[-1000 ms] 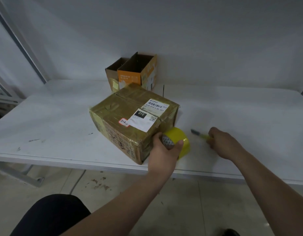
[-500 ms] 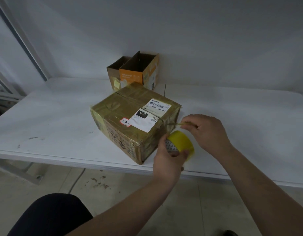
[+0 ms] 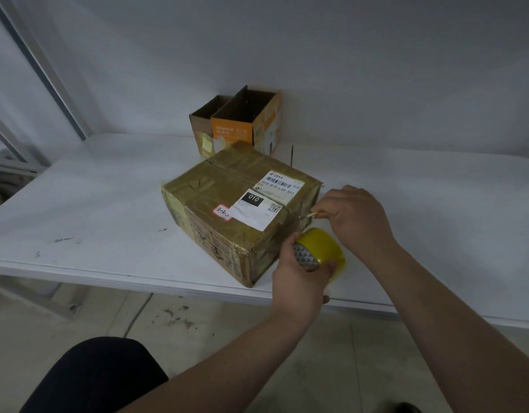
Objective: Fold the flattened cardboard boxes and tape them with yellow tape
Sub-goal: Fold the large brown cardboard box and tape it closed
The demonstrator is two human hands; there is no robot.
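From your head camera, your left hand (image 3: 299, 275) holds the tape (image 3: 320, 248). Your fingers and thumb curl round the yellow roll, and you can see the grey pattern inside its ring. The roll is up in the air, over the front edge of the table (image 3: 108, 204), just beside the near right corner of the box (image 3: 236, 210). Your right hand (image 3: 358, 219) is just above the roll. Its fingers are bent and pinch a thin yellow tool (image 3: 312, 215). The tip points at the right side of the box, up near the top edge. You cannot tell if the tip touches the box. The box sits closed on the white table, turned so one corner faces you. Shiny tape covers it, and white labels (image 3: 282, 183) are stuck on top. Behind it, close to the wall, stand an orange box (image 3: 245, 126) and a brown box (image 3: 202, 126), side by side and open on top.
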